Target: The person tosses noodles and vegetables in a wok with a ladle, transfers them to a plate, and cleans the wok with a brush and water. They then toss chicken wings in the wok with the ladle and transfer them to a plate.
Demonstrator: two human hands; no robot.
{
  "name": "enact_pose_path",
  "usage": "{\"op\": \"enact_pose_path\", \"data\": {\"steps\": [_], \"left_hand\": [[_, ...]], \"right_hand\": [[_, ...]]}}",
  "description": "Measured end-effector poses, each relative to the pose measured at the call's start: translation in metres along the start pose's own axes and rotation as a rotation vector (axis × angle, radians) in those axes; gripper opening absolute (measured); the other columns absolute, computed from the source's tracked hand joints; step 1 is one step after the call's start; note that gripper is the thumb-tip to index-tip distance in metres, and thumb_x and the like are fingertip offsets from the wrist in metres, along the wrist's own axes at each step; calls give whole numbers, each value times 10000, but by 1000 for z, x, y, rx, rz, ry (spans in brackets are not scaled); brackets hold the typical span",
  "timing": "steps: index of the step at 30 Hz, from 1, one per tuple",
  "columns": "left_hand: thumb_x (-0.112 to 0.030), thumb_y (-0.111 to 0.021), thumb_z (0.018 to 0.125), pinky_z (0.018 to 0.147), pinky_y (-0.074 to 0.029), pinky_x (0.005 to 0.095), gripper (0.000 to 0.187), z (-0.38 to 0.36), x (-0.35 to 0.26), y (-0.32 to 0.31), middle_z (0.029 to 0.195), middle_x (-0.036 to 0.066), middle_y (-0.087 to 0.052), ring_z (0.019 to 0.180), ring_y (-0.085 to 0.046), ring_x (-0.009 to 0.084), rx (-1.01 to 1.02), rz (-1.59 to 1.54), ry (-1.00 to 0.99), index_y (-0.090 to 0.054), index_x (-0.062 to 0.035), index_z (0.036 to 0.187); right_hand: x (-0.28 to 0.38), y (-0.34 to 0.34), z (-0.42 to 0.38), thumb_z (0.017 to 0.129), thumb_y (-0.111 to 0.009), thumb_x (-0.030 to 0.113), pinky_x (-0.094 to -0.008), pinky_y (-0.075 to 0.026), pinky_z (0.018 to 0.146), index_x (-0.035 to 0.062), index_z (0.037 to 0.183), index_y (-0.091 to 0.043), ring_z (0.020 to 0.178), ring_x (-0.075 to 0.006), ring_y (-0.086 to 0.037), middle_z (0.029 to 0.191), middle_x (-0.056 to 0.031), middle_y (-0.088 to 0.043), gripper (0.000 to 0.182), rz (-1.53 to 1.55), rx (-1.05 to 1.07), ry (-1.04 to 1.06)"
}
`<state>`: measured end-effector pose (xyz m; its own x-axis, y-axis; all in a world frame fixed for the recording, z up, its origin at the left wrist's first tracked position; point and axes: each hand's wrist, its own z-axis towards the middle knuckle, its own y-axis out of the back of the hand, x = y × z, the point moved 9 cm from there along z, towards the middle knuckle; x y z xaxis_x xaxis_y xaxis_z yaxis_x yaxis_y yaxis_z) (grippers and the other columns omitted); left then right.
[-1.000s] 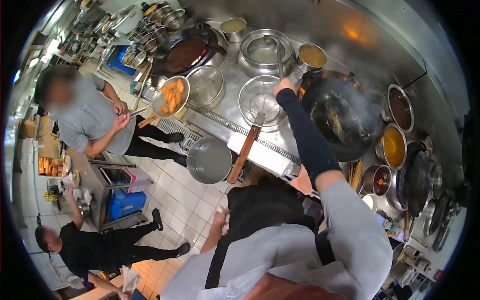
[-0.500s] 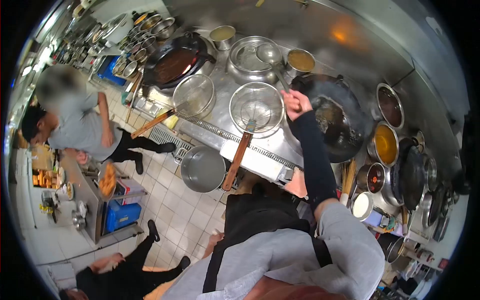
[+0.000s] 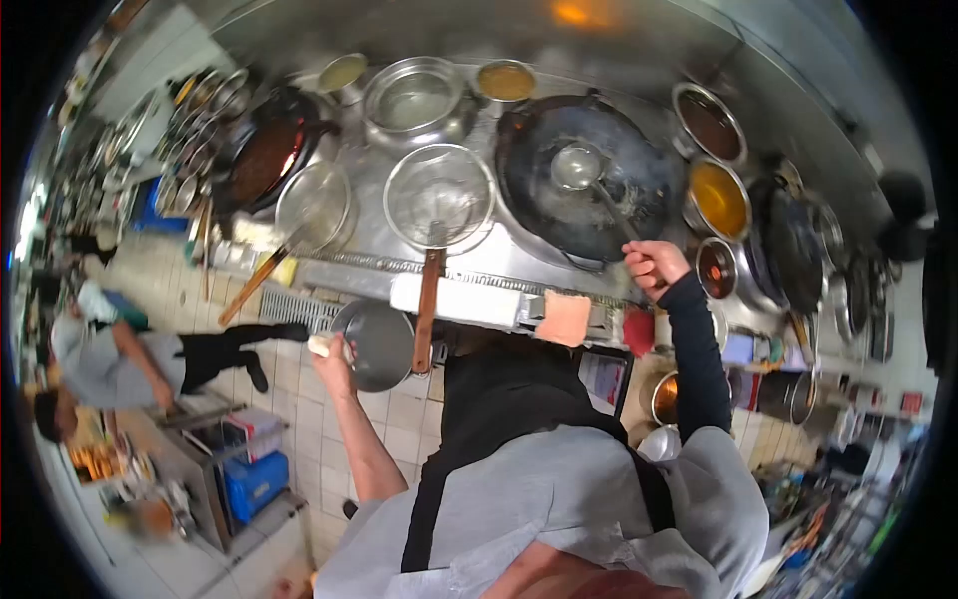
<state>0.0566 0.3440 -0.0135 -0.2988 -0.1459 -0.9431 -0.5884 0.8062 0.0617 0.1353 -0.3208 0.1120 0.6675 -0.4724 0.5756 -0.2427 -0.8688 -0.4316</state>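
Note:
My right hand (image 3: pixel 656 268) is closed around the handle of a metal ladle (image 3: pixel 577 168). The ladle's bowl is over the inside of a large black wok (image 3: pixel 529 205), whose bottom looks wet. My left hand (image 3: pixel 334 361) is held out low on the left with its fingers curled around something small and whitish, too blurred to name. Behind that hand, down by the floor, stands a wide grey pot (image 3: pixel 384 344). Between my hands, a round wire strainer (image 3: pixel 439 195) with a wooden handle rests on a pot at the stove.
Another strainer (image 3: pixel 314 205) lies to the left, near a second wok (image 3: pixel 261 170) with dark liquid. A lidless steel pot (image 3: pixel 414 95) stands at the back. On the right are bowls of orange liquid (image 3: pixel 718 200) and brown sauce (image 3: pixel 709 125). A co-worker (image 3: pixel 120 359) stands at far left.
My right hand has swung the ladle from above the steel pot rightward to the wok. My left hand has risen from beside my body out to the left. The view has shifted right.

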Motion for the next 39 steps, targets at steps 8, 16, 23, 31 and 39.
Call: {"op": "enact_pose_path", "data": {"steps": [8, 16, 23, 31, 39], "left_hand": [[-483, -574, 1019, 754, -600, 360, 511, -86, -36, -258, 1076, 159, -731, 963, -749, 286, 724, -229, 296, -589, -39, 1271], [-704, -492, 980, 952, -528, 524, 664, -236, -29, -399, 1270, 168, -643, 1176, -611, 330, 1091, -539, 867, -585, -148, 1332], [-528, -668, 964, 419, -402, 222, 474, -191, -45, -408, 810, 114, -645, 552, -523, 93, 1089, -340, 738, -628, -63, 1052], [-445, -781, 843, 921, -529, 521, 655, -198, -75, -385, 1244, 275, -583, 1057, -668, 437, 957, 1402, -729, -622, 52, 1240], [-264, -846, 846, 904, -539, 352, 533, -218, -42, -316, 1150, 190, -706, 1016, -694, 258, 771, 676, -299, -637, 56, 1218]], "right_hand": [[-73, 71, 18, 921, -675, 257, -511, -533, 737, -69, 1002, -580, 819, -496, -661, 844, -306, -673, 349, -1055, -769, 605], [-108, -5, 10, 1019, -586, 448, -399, -515, 503, -24, 998, -668, 564, -287, -656, 754, -160, -654, 479, -499, -252, 365], [-96, 157, -18, 898, -641, 254, -460, -559, 820, 26, 1000, -702, 851, -456, -658, 834, -228, -684, 258, -1153, -779, 524], [-156, 285, 14, 862, -673, 180, -456, -541, 967, 23, 1512, -385, 1121, -429, -652, 1369, -272, -546, 728, -1278, -1008, 9], [-120, 219, -90, 885, -707, 140, -333, -553, 574, -34, 1474, -461, 794, -204, -696, 1107, -120, -695, 662, 240, -211, 494]]}}
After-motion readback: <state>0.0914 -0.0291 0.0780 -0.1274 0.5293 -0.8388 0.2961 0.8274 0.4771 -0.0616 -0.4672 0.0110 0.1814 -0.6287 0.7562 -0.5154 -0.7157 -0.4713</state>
